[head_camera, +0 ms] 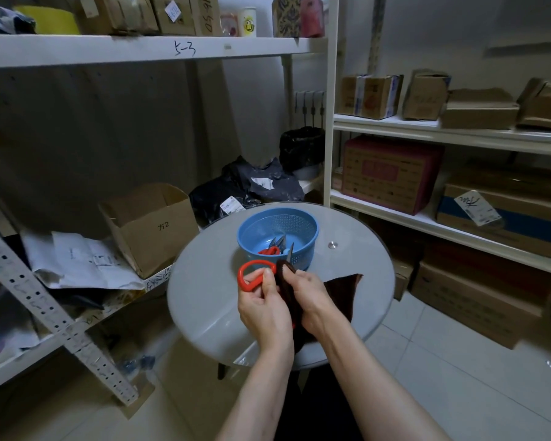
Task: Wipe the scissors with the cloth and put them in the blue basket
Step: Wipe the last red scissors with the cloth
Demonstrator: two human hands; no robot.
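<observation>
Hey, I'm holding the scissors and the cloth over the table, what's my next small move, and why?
Probably draw the cloth up to the blade tip. Your right hand pinches the cloth round the scissors, that tip seems bare above it, and your left hand grips their red handle. The blue basket waits just behind.
</observation>
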